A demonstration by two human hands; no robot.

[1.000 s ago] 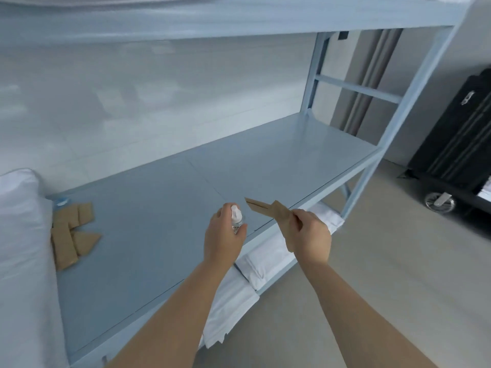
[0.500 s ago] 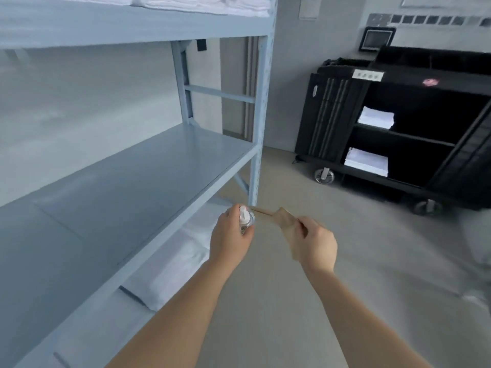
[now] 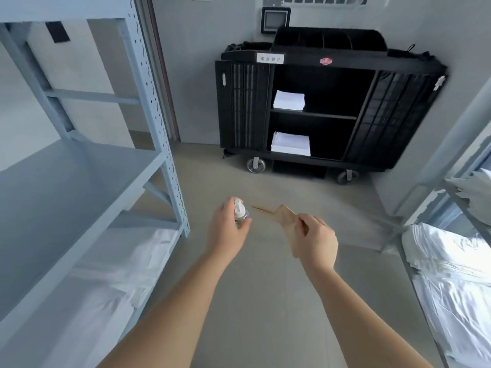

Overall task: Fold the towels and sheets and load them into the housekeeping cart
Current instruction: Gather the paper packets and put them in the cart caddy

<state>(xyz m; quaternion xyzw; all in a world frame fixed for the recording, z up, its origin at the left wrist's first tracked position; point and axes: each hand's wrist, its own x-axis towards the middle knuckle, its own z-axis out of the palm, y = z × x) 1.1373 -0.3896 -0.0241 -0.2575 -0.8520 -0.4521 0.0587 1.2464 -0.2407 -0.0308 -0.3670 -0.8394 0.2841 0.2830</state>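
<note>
Even, soft indoor light; glare whitens the linen (image 3: 451, 266) at lower right. Wide-angle distortion bows the shelving uprights (image 3: 156, 107) at upper left. Frame edges appear smeared.

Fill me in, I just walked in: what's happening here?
A person stands between blue metal shelving and faces a black housekeeping cart. The left hand grips a small clear bottle; the right hand holds brown paper packets. Two stacks of folded white linen sit on the cart's shelves.
</note>
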